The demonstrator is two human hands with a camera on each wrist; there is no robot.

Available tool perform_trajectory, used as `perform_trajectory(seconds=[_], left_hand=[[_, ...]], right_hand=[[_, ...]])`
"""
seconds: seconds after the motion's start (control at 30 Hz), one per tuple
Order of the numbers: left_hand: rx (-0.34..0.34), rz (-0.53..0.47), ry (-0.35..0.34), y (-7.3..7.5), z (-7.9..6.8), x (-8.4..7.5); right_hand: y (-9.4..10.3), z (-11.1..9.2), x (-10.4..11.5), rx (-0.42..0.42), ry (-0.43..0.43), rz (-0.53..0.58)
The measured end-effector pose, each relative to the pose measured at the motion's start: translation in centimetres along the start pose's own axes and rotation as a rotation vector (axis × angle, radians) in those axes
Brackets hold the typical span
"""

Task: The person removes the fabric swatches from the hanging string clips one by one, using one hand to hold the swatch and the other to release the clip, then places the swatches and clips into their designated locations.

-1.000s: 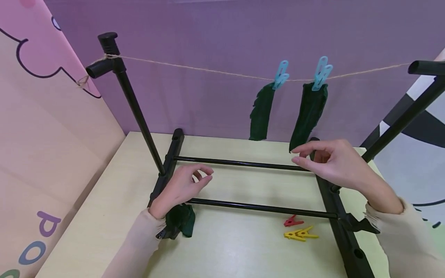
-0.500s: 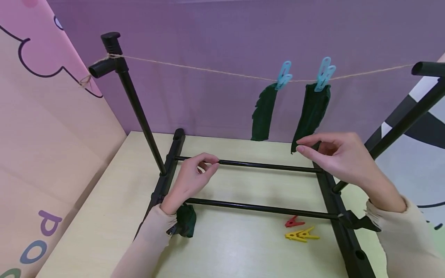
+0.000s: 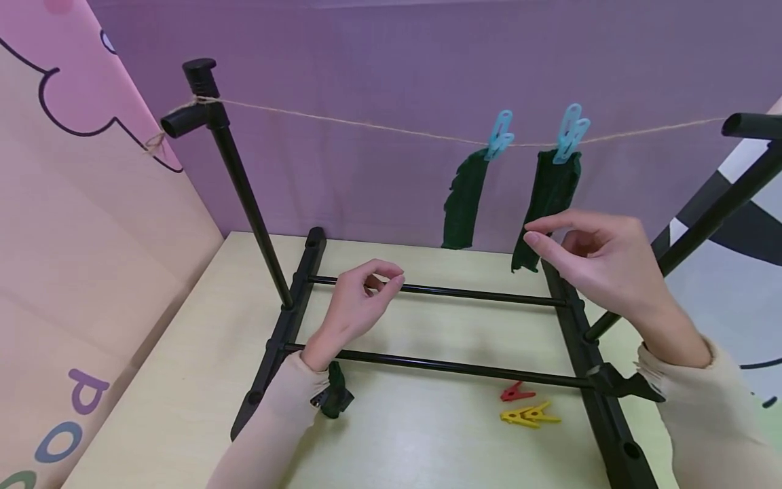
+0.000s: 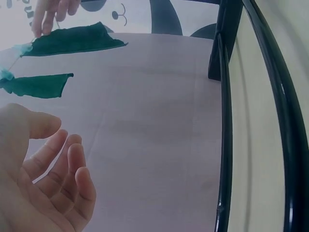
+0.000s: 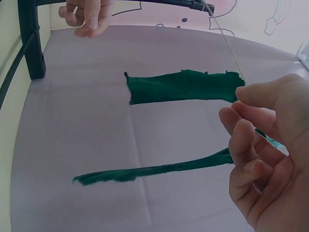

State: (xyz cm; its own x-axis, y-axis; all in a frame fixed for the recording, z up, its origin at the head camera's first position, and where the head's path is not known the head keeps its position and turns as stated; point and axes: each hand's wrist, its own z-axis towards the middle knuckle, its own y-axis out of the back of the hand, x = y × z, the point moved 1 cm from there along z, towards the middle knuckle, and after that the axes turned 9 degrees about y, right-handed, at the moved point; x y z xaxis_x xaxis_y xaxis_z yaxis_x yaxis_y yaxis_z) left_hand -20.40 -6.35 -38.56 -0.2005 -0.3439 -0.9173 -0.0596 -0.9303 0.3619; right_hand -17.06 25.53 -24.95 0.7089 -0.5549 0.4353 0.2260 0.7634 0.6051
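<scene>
Two narrow dark green cloth strips hang from a string (image 3: 366,124). Blue clothespins hold them: a left clothespin (image 3: 500,136) on the left strip (image 3: 466,200), a right clothespin (image 3: 571,134) on the right strip (image 3: 550,187). My right hand (image 3: 601,261) is raised in front of the right strip, fingers loosely bent, thumb and forefinger apart; its fingertips overlap the strip in the head view. Nothing is between the fingers of my left hand (image 3: 363,299), which hovers over the rack's bars, loosely curved; the left wrist view shows the same hand (image 4: 53,174) away from both strips.
The black rack has two crossbars, a front bar (image 3: 452,365) and a back bar (image 3: 470,293), and a left post (image 3: 247,204). A red clothespin (image 3: 516,391) and yellow clothespins (image 3: 530,415) lie on the table (image 3: 427,441). Dark green cloth (image 3: 334,394) shows beside my left sleeve.
My left hand has moved right and up, away from the rack's left side. My right hand has risen along the right strip from its lower end and shifted slightly right.
</scene>
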Motion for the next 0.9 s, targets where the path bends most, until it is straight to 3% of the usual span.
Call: perform_trajectory(seconds=[0.33,0.63,0.73,0.9], left_hand=[[-0.031,-0.018,-0.076,0.0,1.1,-2.1],[-0.019,-0.054,-0.079,-0.9,1.9,-3.7],[-0.028,-0.066,-0.086,-1.2,2.2,-4.1],[-0.036,-0.083,-0.116,-1.4,2.7,-4.8]], right_hand=[[0.4,1.7,1.6,-0.085,0.015,0.018],[0.2,3.1,2.9,-0.147,0.018,0.056],[0.1,3.7,3.2,-0.182,0.073,0.039],[-0.2,5.0,3.6,-0.230,0.250,-0.060]])
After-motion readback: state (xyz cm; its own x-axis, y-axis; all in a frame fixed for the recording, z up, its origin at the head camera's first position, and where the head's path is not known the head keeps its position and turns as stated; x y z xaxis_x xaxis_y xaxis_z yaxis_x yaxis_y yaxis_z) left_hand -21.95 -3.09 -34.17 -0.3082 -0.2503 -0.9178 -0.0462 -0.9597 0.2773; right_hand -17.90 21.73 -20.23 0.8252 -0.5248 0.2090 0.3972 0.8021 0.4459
